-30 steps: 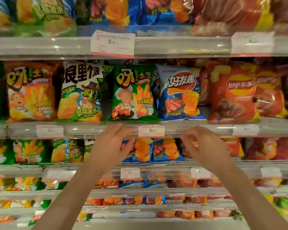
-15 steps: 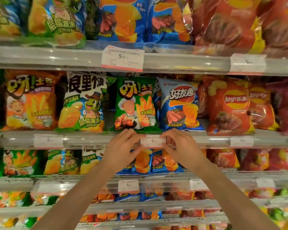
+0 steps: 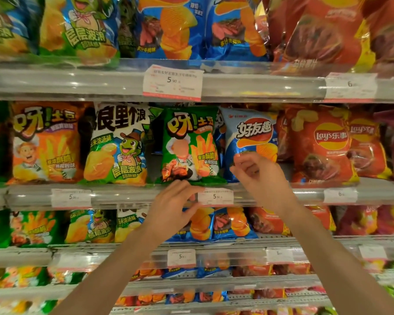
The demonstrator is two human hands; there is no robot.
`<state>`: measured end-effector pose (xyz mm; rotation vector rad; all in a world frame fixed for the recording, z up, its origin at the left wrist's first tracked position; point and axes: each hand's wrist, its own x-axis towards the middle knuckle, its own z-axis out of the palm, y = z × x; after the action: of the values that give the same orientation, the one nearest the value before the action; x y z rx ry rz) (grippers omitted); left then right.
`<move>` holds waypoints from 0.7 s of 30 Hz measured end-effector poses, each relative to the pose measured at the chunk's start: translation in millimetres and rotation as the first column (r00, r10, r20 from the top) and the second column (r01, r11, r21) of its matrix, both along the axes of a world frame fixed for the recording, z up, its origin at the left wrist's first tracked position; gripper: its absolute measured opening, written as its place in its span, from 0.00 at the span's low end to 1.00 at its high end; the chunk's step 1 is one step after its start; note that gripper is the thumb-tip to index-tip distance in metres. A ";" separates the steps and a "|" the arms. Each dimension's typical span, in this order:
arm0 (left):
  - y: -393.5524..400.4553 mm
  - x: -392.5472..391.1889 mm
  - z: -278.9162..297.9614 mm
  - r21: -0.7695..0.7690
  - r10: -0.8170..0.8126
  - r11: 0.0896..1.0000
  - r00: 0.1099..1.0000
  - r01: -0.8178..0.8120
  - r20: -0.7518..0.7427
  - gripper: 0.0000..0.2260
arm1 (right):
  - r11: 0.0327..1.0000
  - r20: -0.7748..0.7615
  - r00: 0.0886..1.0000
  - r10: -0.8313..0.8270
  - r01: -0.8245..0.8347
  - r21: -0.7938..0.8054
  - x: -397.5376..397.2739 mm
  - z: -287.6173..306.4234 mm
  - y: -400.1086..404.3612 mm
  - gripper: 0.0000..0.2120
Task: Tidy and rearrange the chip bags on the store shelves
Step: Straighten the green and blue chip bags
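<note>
A green chip bag [image 3: 189, 144] stands upright on the middle shelf [image 3: 127, 196], between a white-and-green bag [image 3: 118, 144] and a blue chip bag [image 3: 253, 137]. My left hand [image 3: 175, 208] is at the shelf's front rail just under the green bag, fingers spread, holding nothing. My right hand [image 3: 257, 178] is raised in front of the lower part of the blue bag, fingers loosely curled and blurred; whether it touches the bag is unclear. A white price tag [image 3: 216, 197] sits on the rail between the two hands.
An orange bag [image 3: 43, 142] stands at the left and red bags [image 3: 321, 144] at the right of the same shelf. The shelf above [image 3: 259, 87] carries large blue, green and red bags. Lower shelves [image 3: 237, 255] hold several more bags.
The view has tilted upward and closer. My right hand rose from the price tag rail to the front of the blue bag. My left hand stayed at the rail under the green bag.
</note>
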<state>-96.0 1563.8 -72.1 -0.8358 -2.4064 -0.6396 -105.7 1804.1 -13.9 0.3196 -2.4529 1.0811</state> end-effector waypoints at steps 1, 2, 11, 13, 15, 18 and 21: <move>-0.7 -0.4 0.1 0.011 -0.003 1.000 1.000 0.003 0.012 0.15 | 1.000 0.028 0.999 0.030 -0.030 0.004 -7.0 10.8 -5.9 0.12; -1.4 -0.9 -0.1 0.021 -0.005 1.000 1.000 0.005 0.023 0.16 | 0.997 0.079 0.994 0.071 -0.073 0.020 -14.2 21.0 -12.5 0.16; -3.2 -0.5 2.0 0.038 -0.012 0.999 0.999 0.011 0.043 0.16 | 0.935 0.368 0.860 0.353 -0.314 -0.163 -66.5 34.9 -54.2 0.53; -3.5 -0.2 2.3 0.038 -0.012 0.999 0.999 0.010 0.042 0.16 | 0.931 0.326 0.879 0.349 -0.286 -0.226 -66.0 31.4 -56.6 0.53; -3.9 0.4 2.8 0.040 -0.010 0.999 0.999 0.009 0.043 0.17 | 0.929 0.263 0.904 0.336 -0.271 -0.253 -63.9 30.8 -56.6 0.53; -4.3 1.0 3.4 0.041 -0.019 0.999 0.999 0.017 0.043 0.17 | 0.927 0.170 0.930 0.325 -0.277 -0.254 -62.0 32.8 -56.4 0.52; -4.4 1.1 4.0 0.036 -0.023 0.999 0.999 0.022 0.041 0.17 | 0.927 0.134 0.934 0.330 -0.294 -0.232 -61.2 28.1 -58.7 0.52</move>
<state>-95.0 1559.4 -68.1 -0.8440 -2.4182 -0.7132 -166.9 1745.4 14.1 0.5887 -2.4598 1.5476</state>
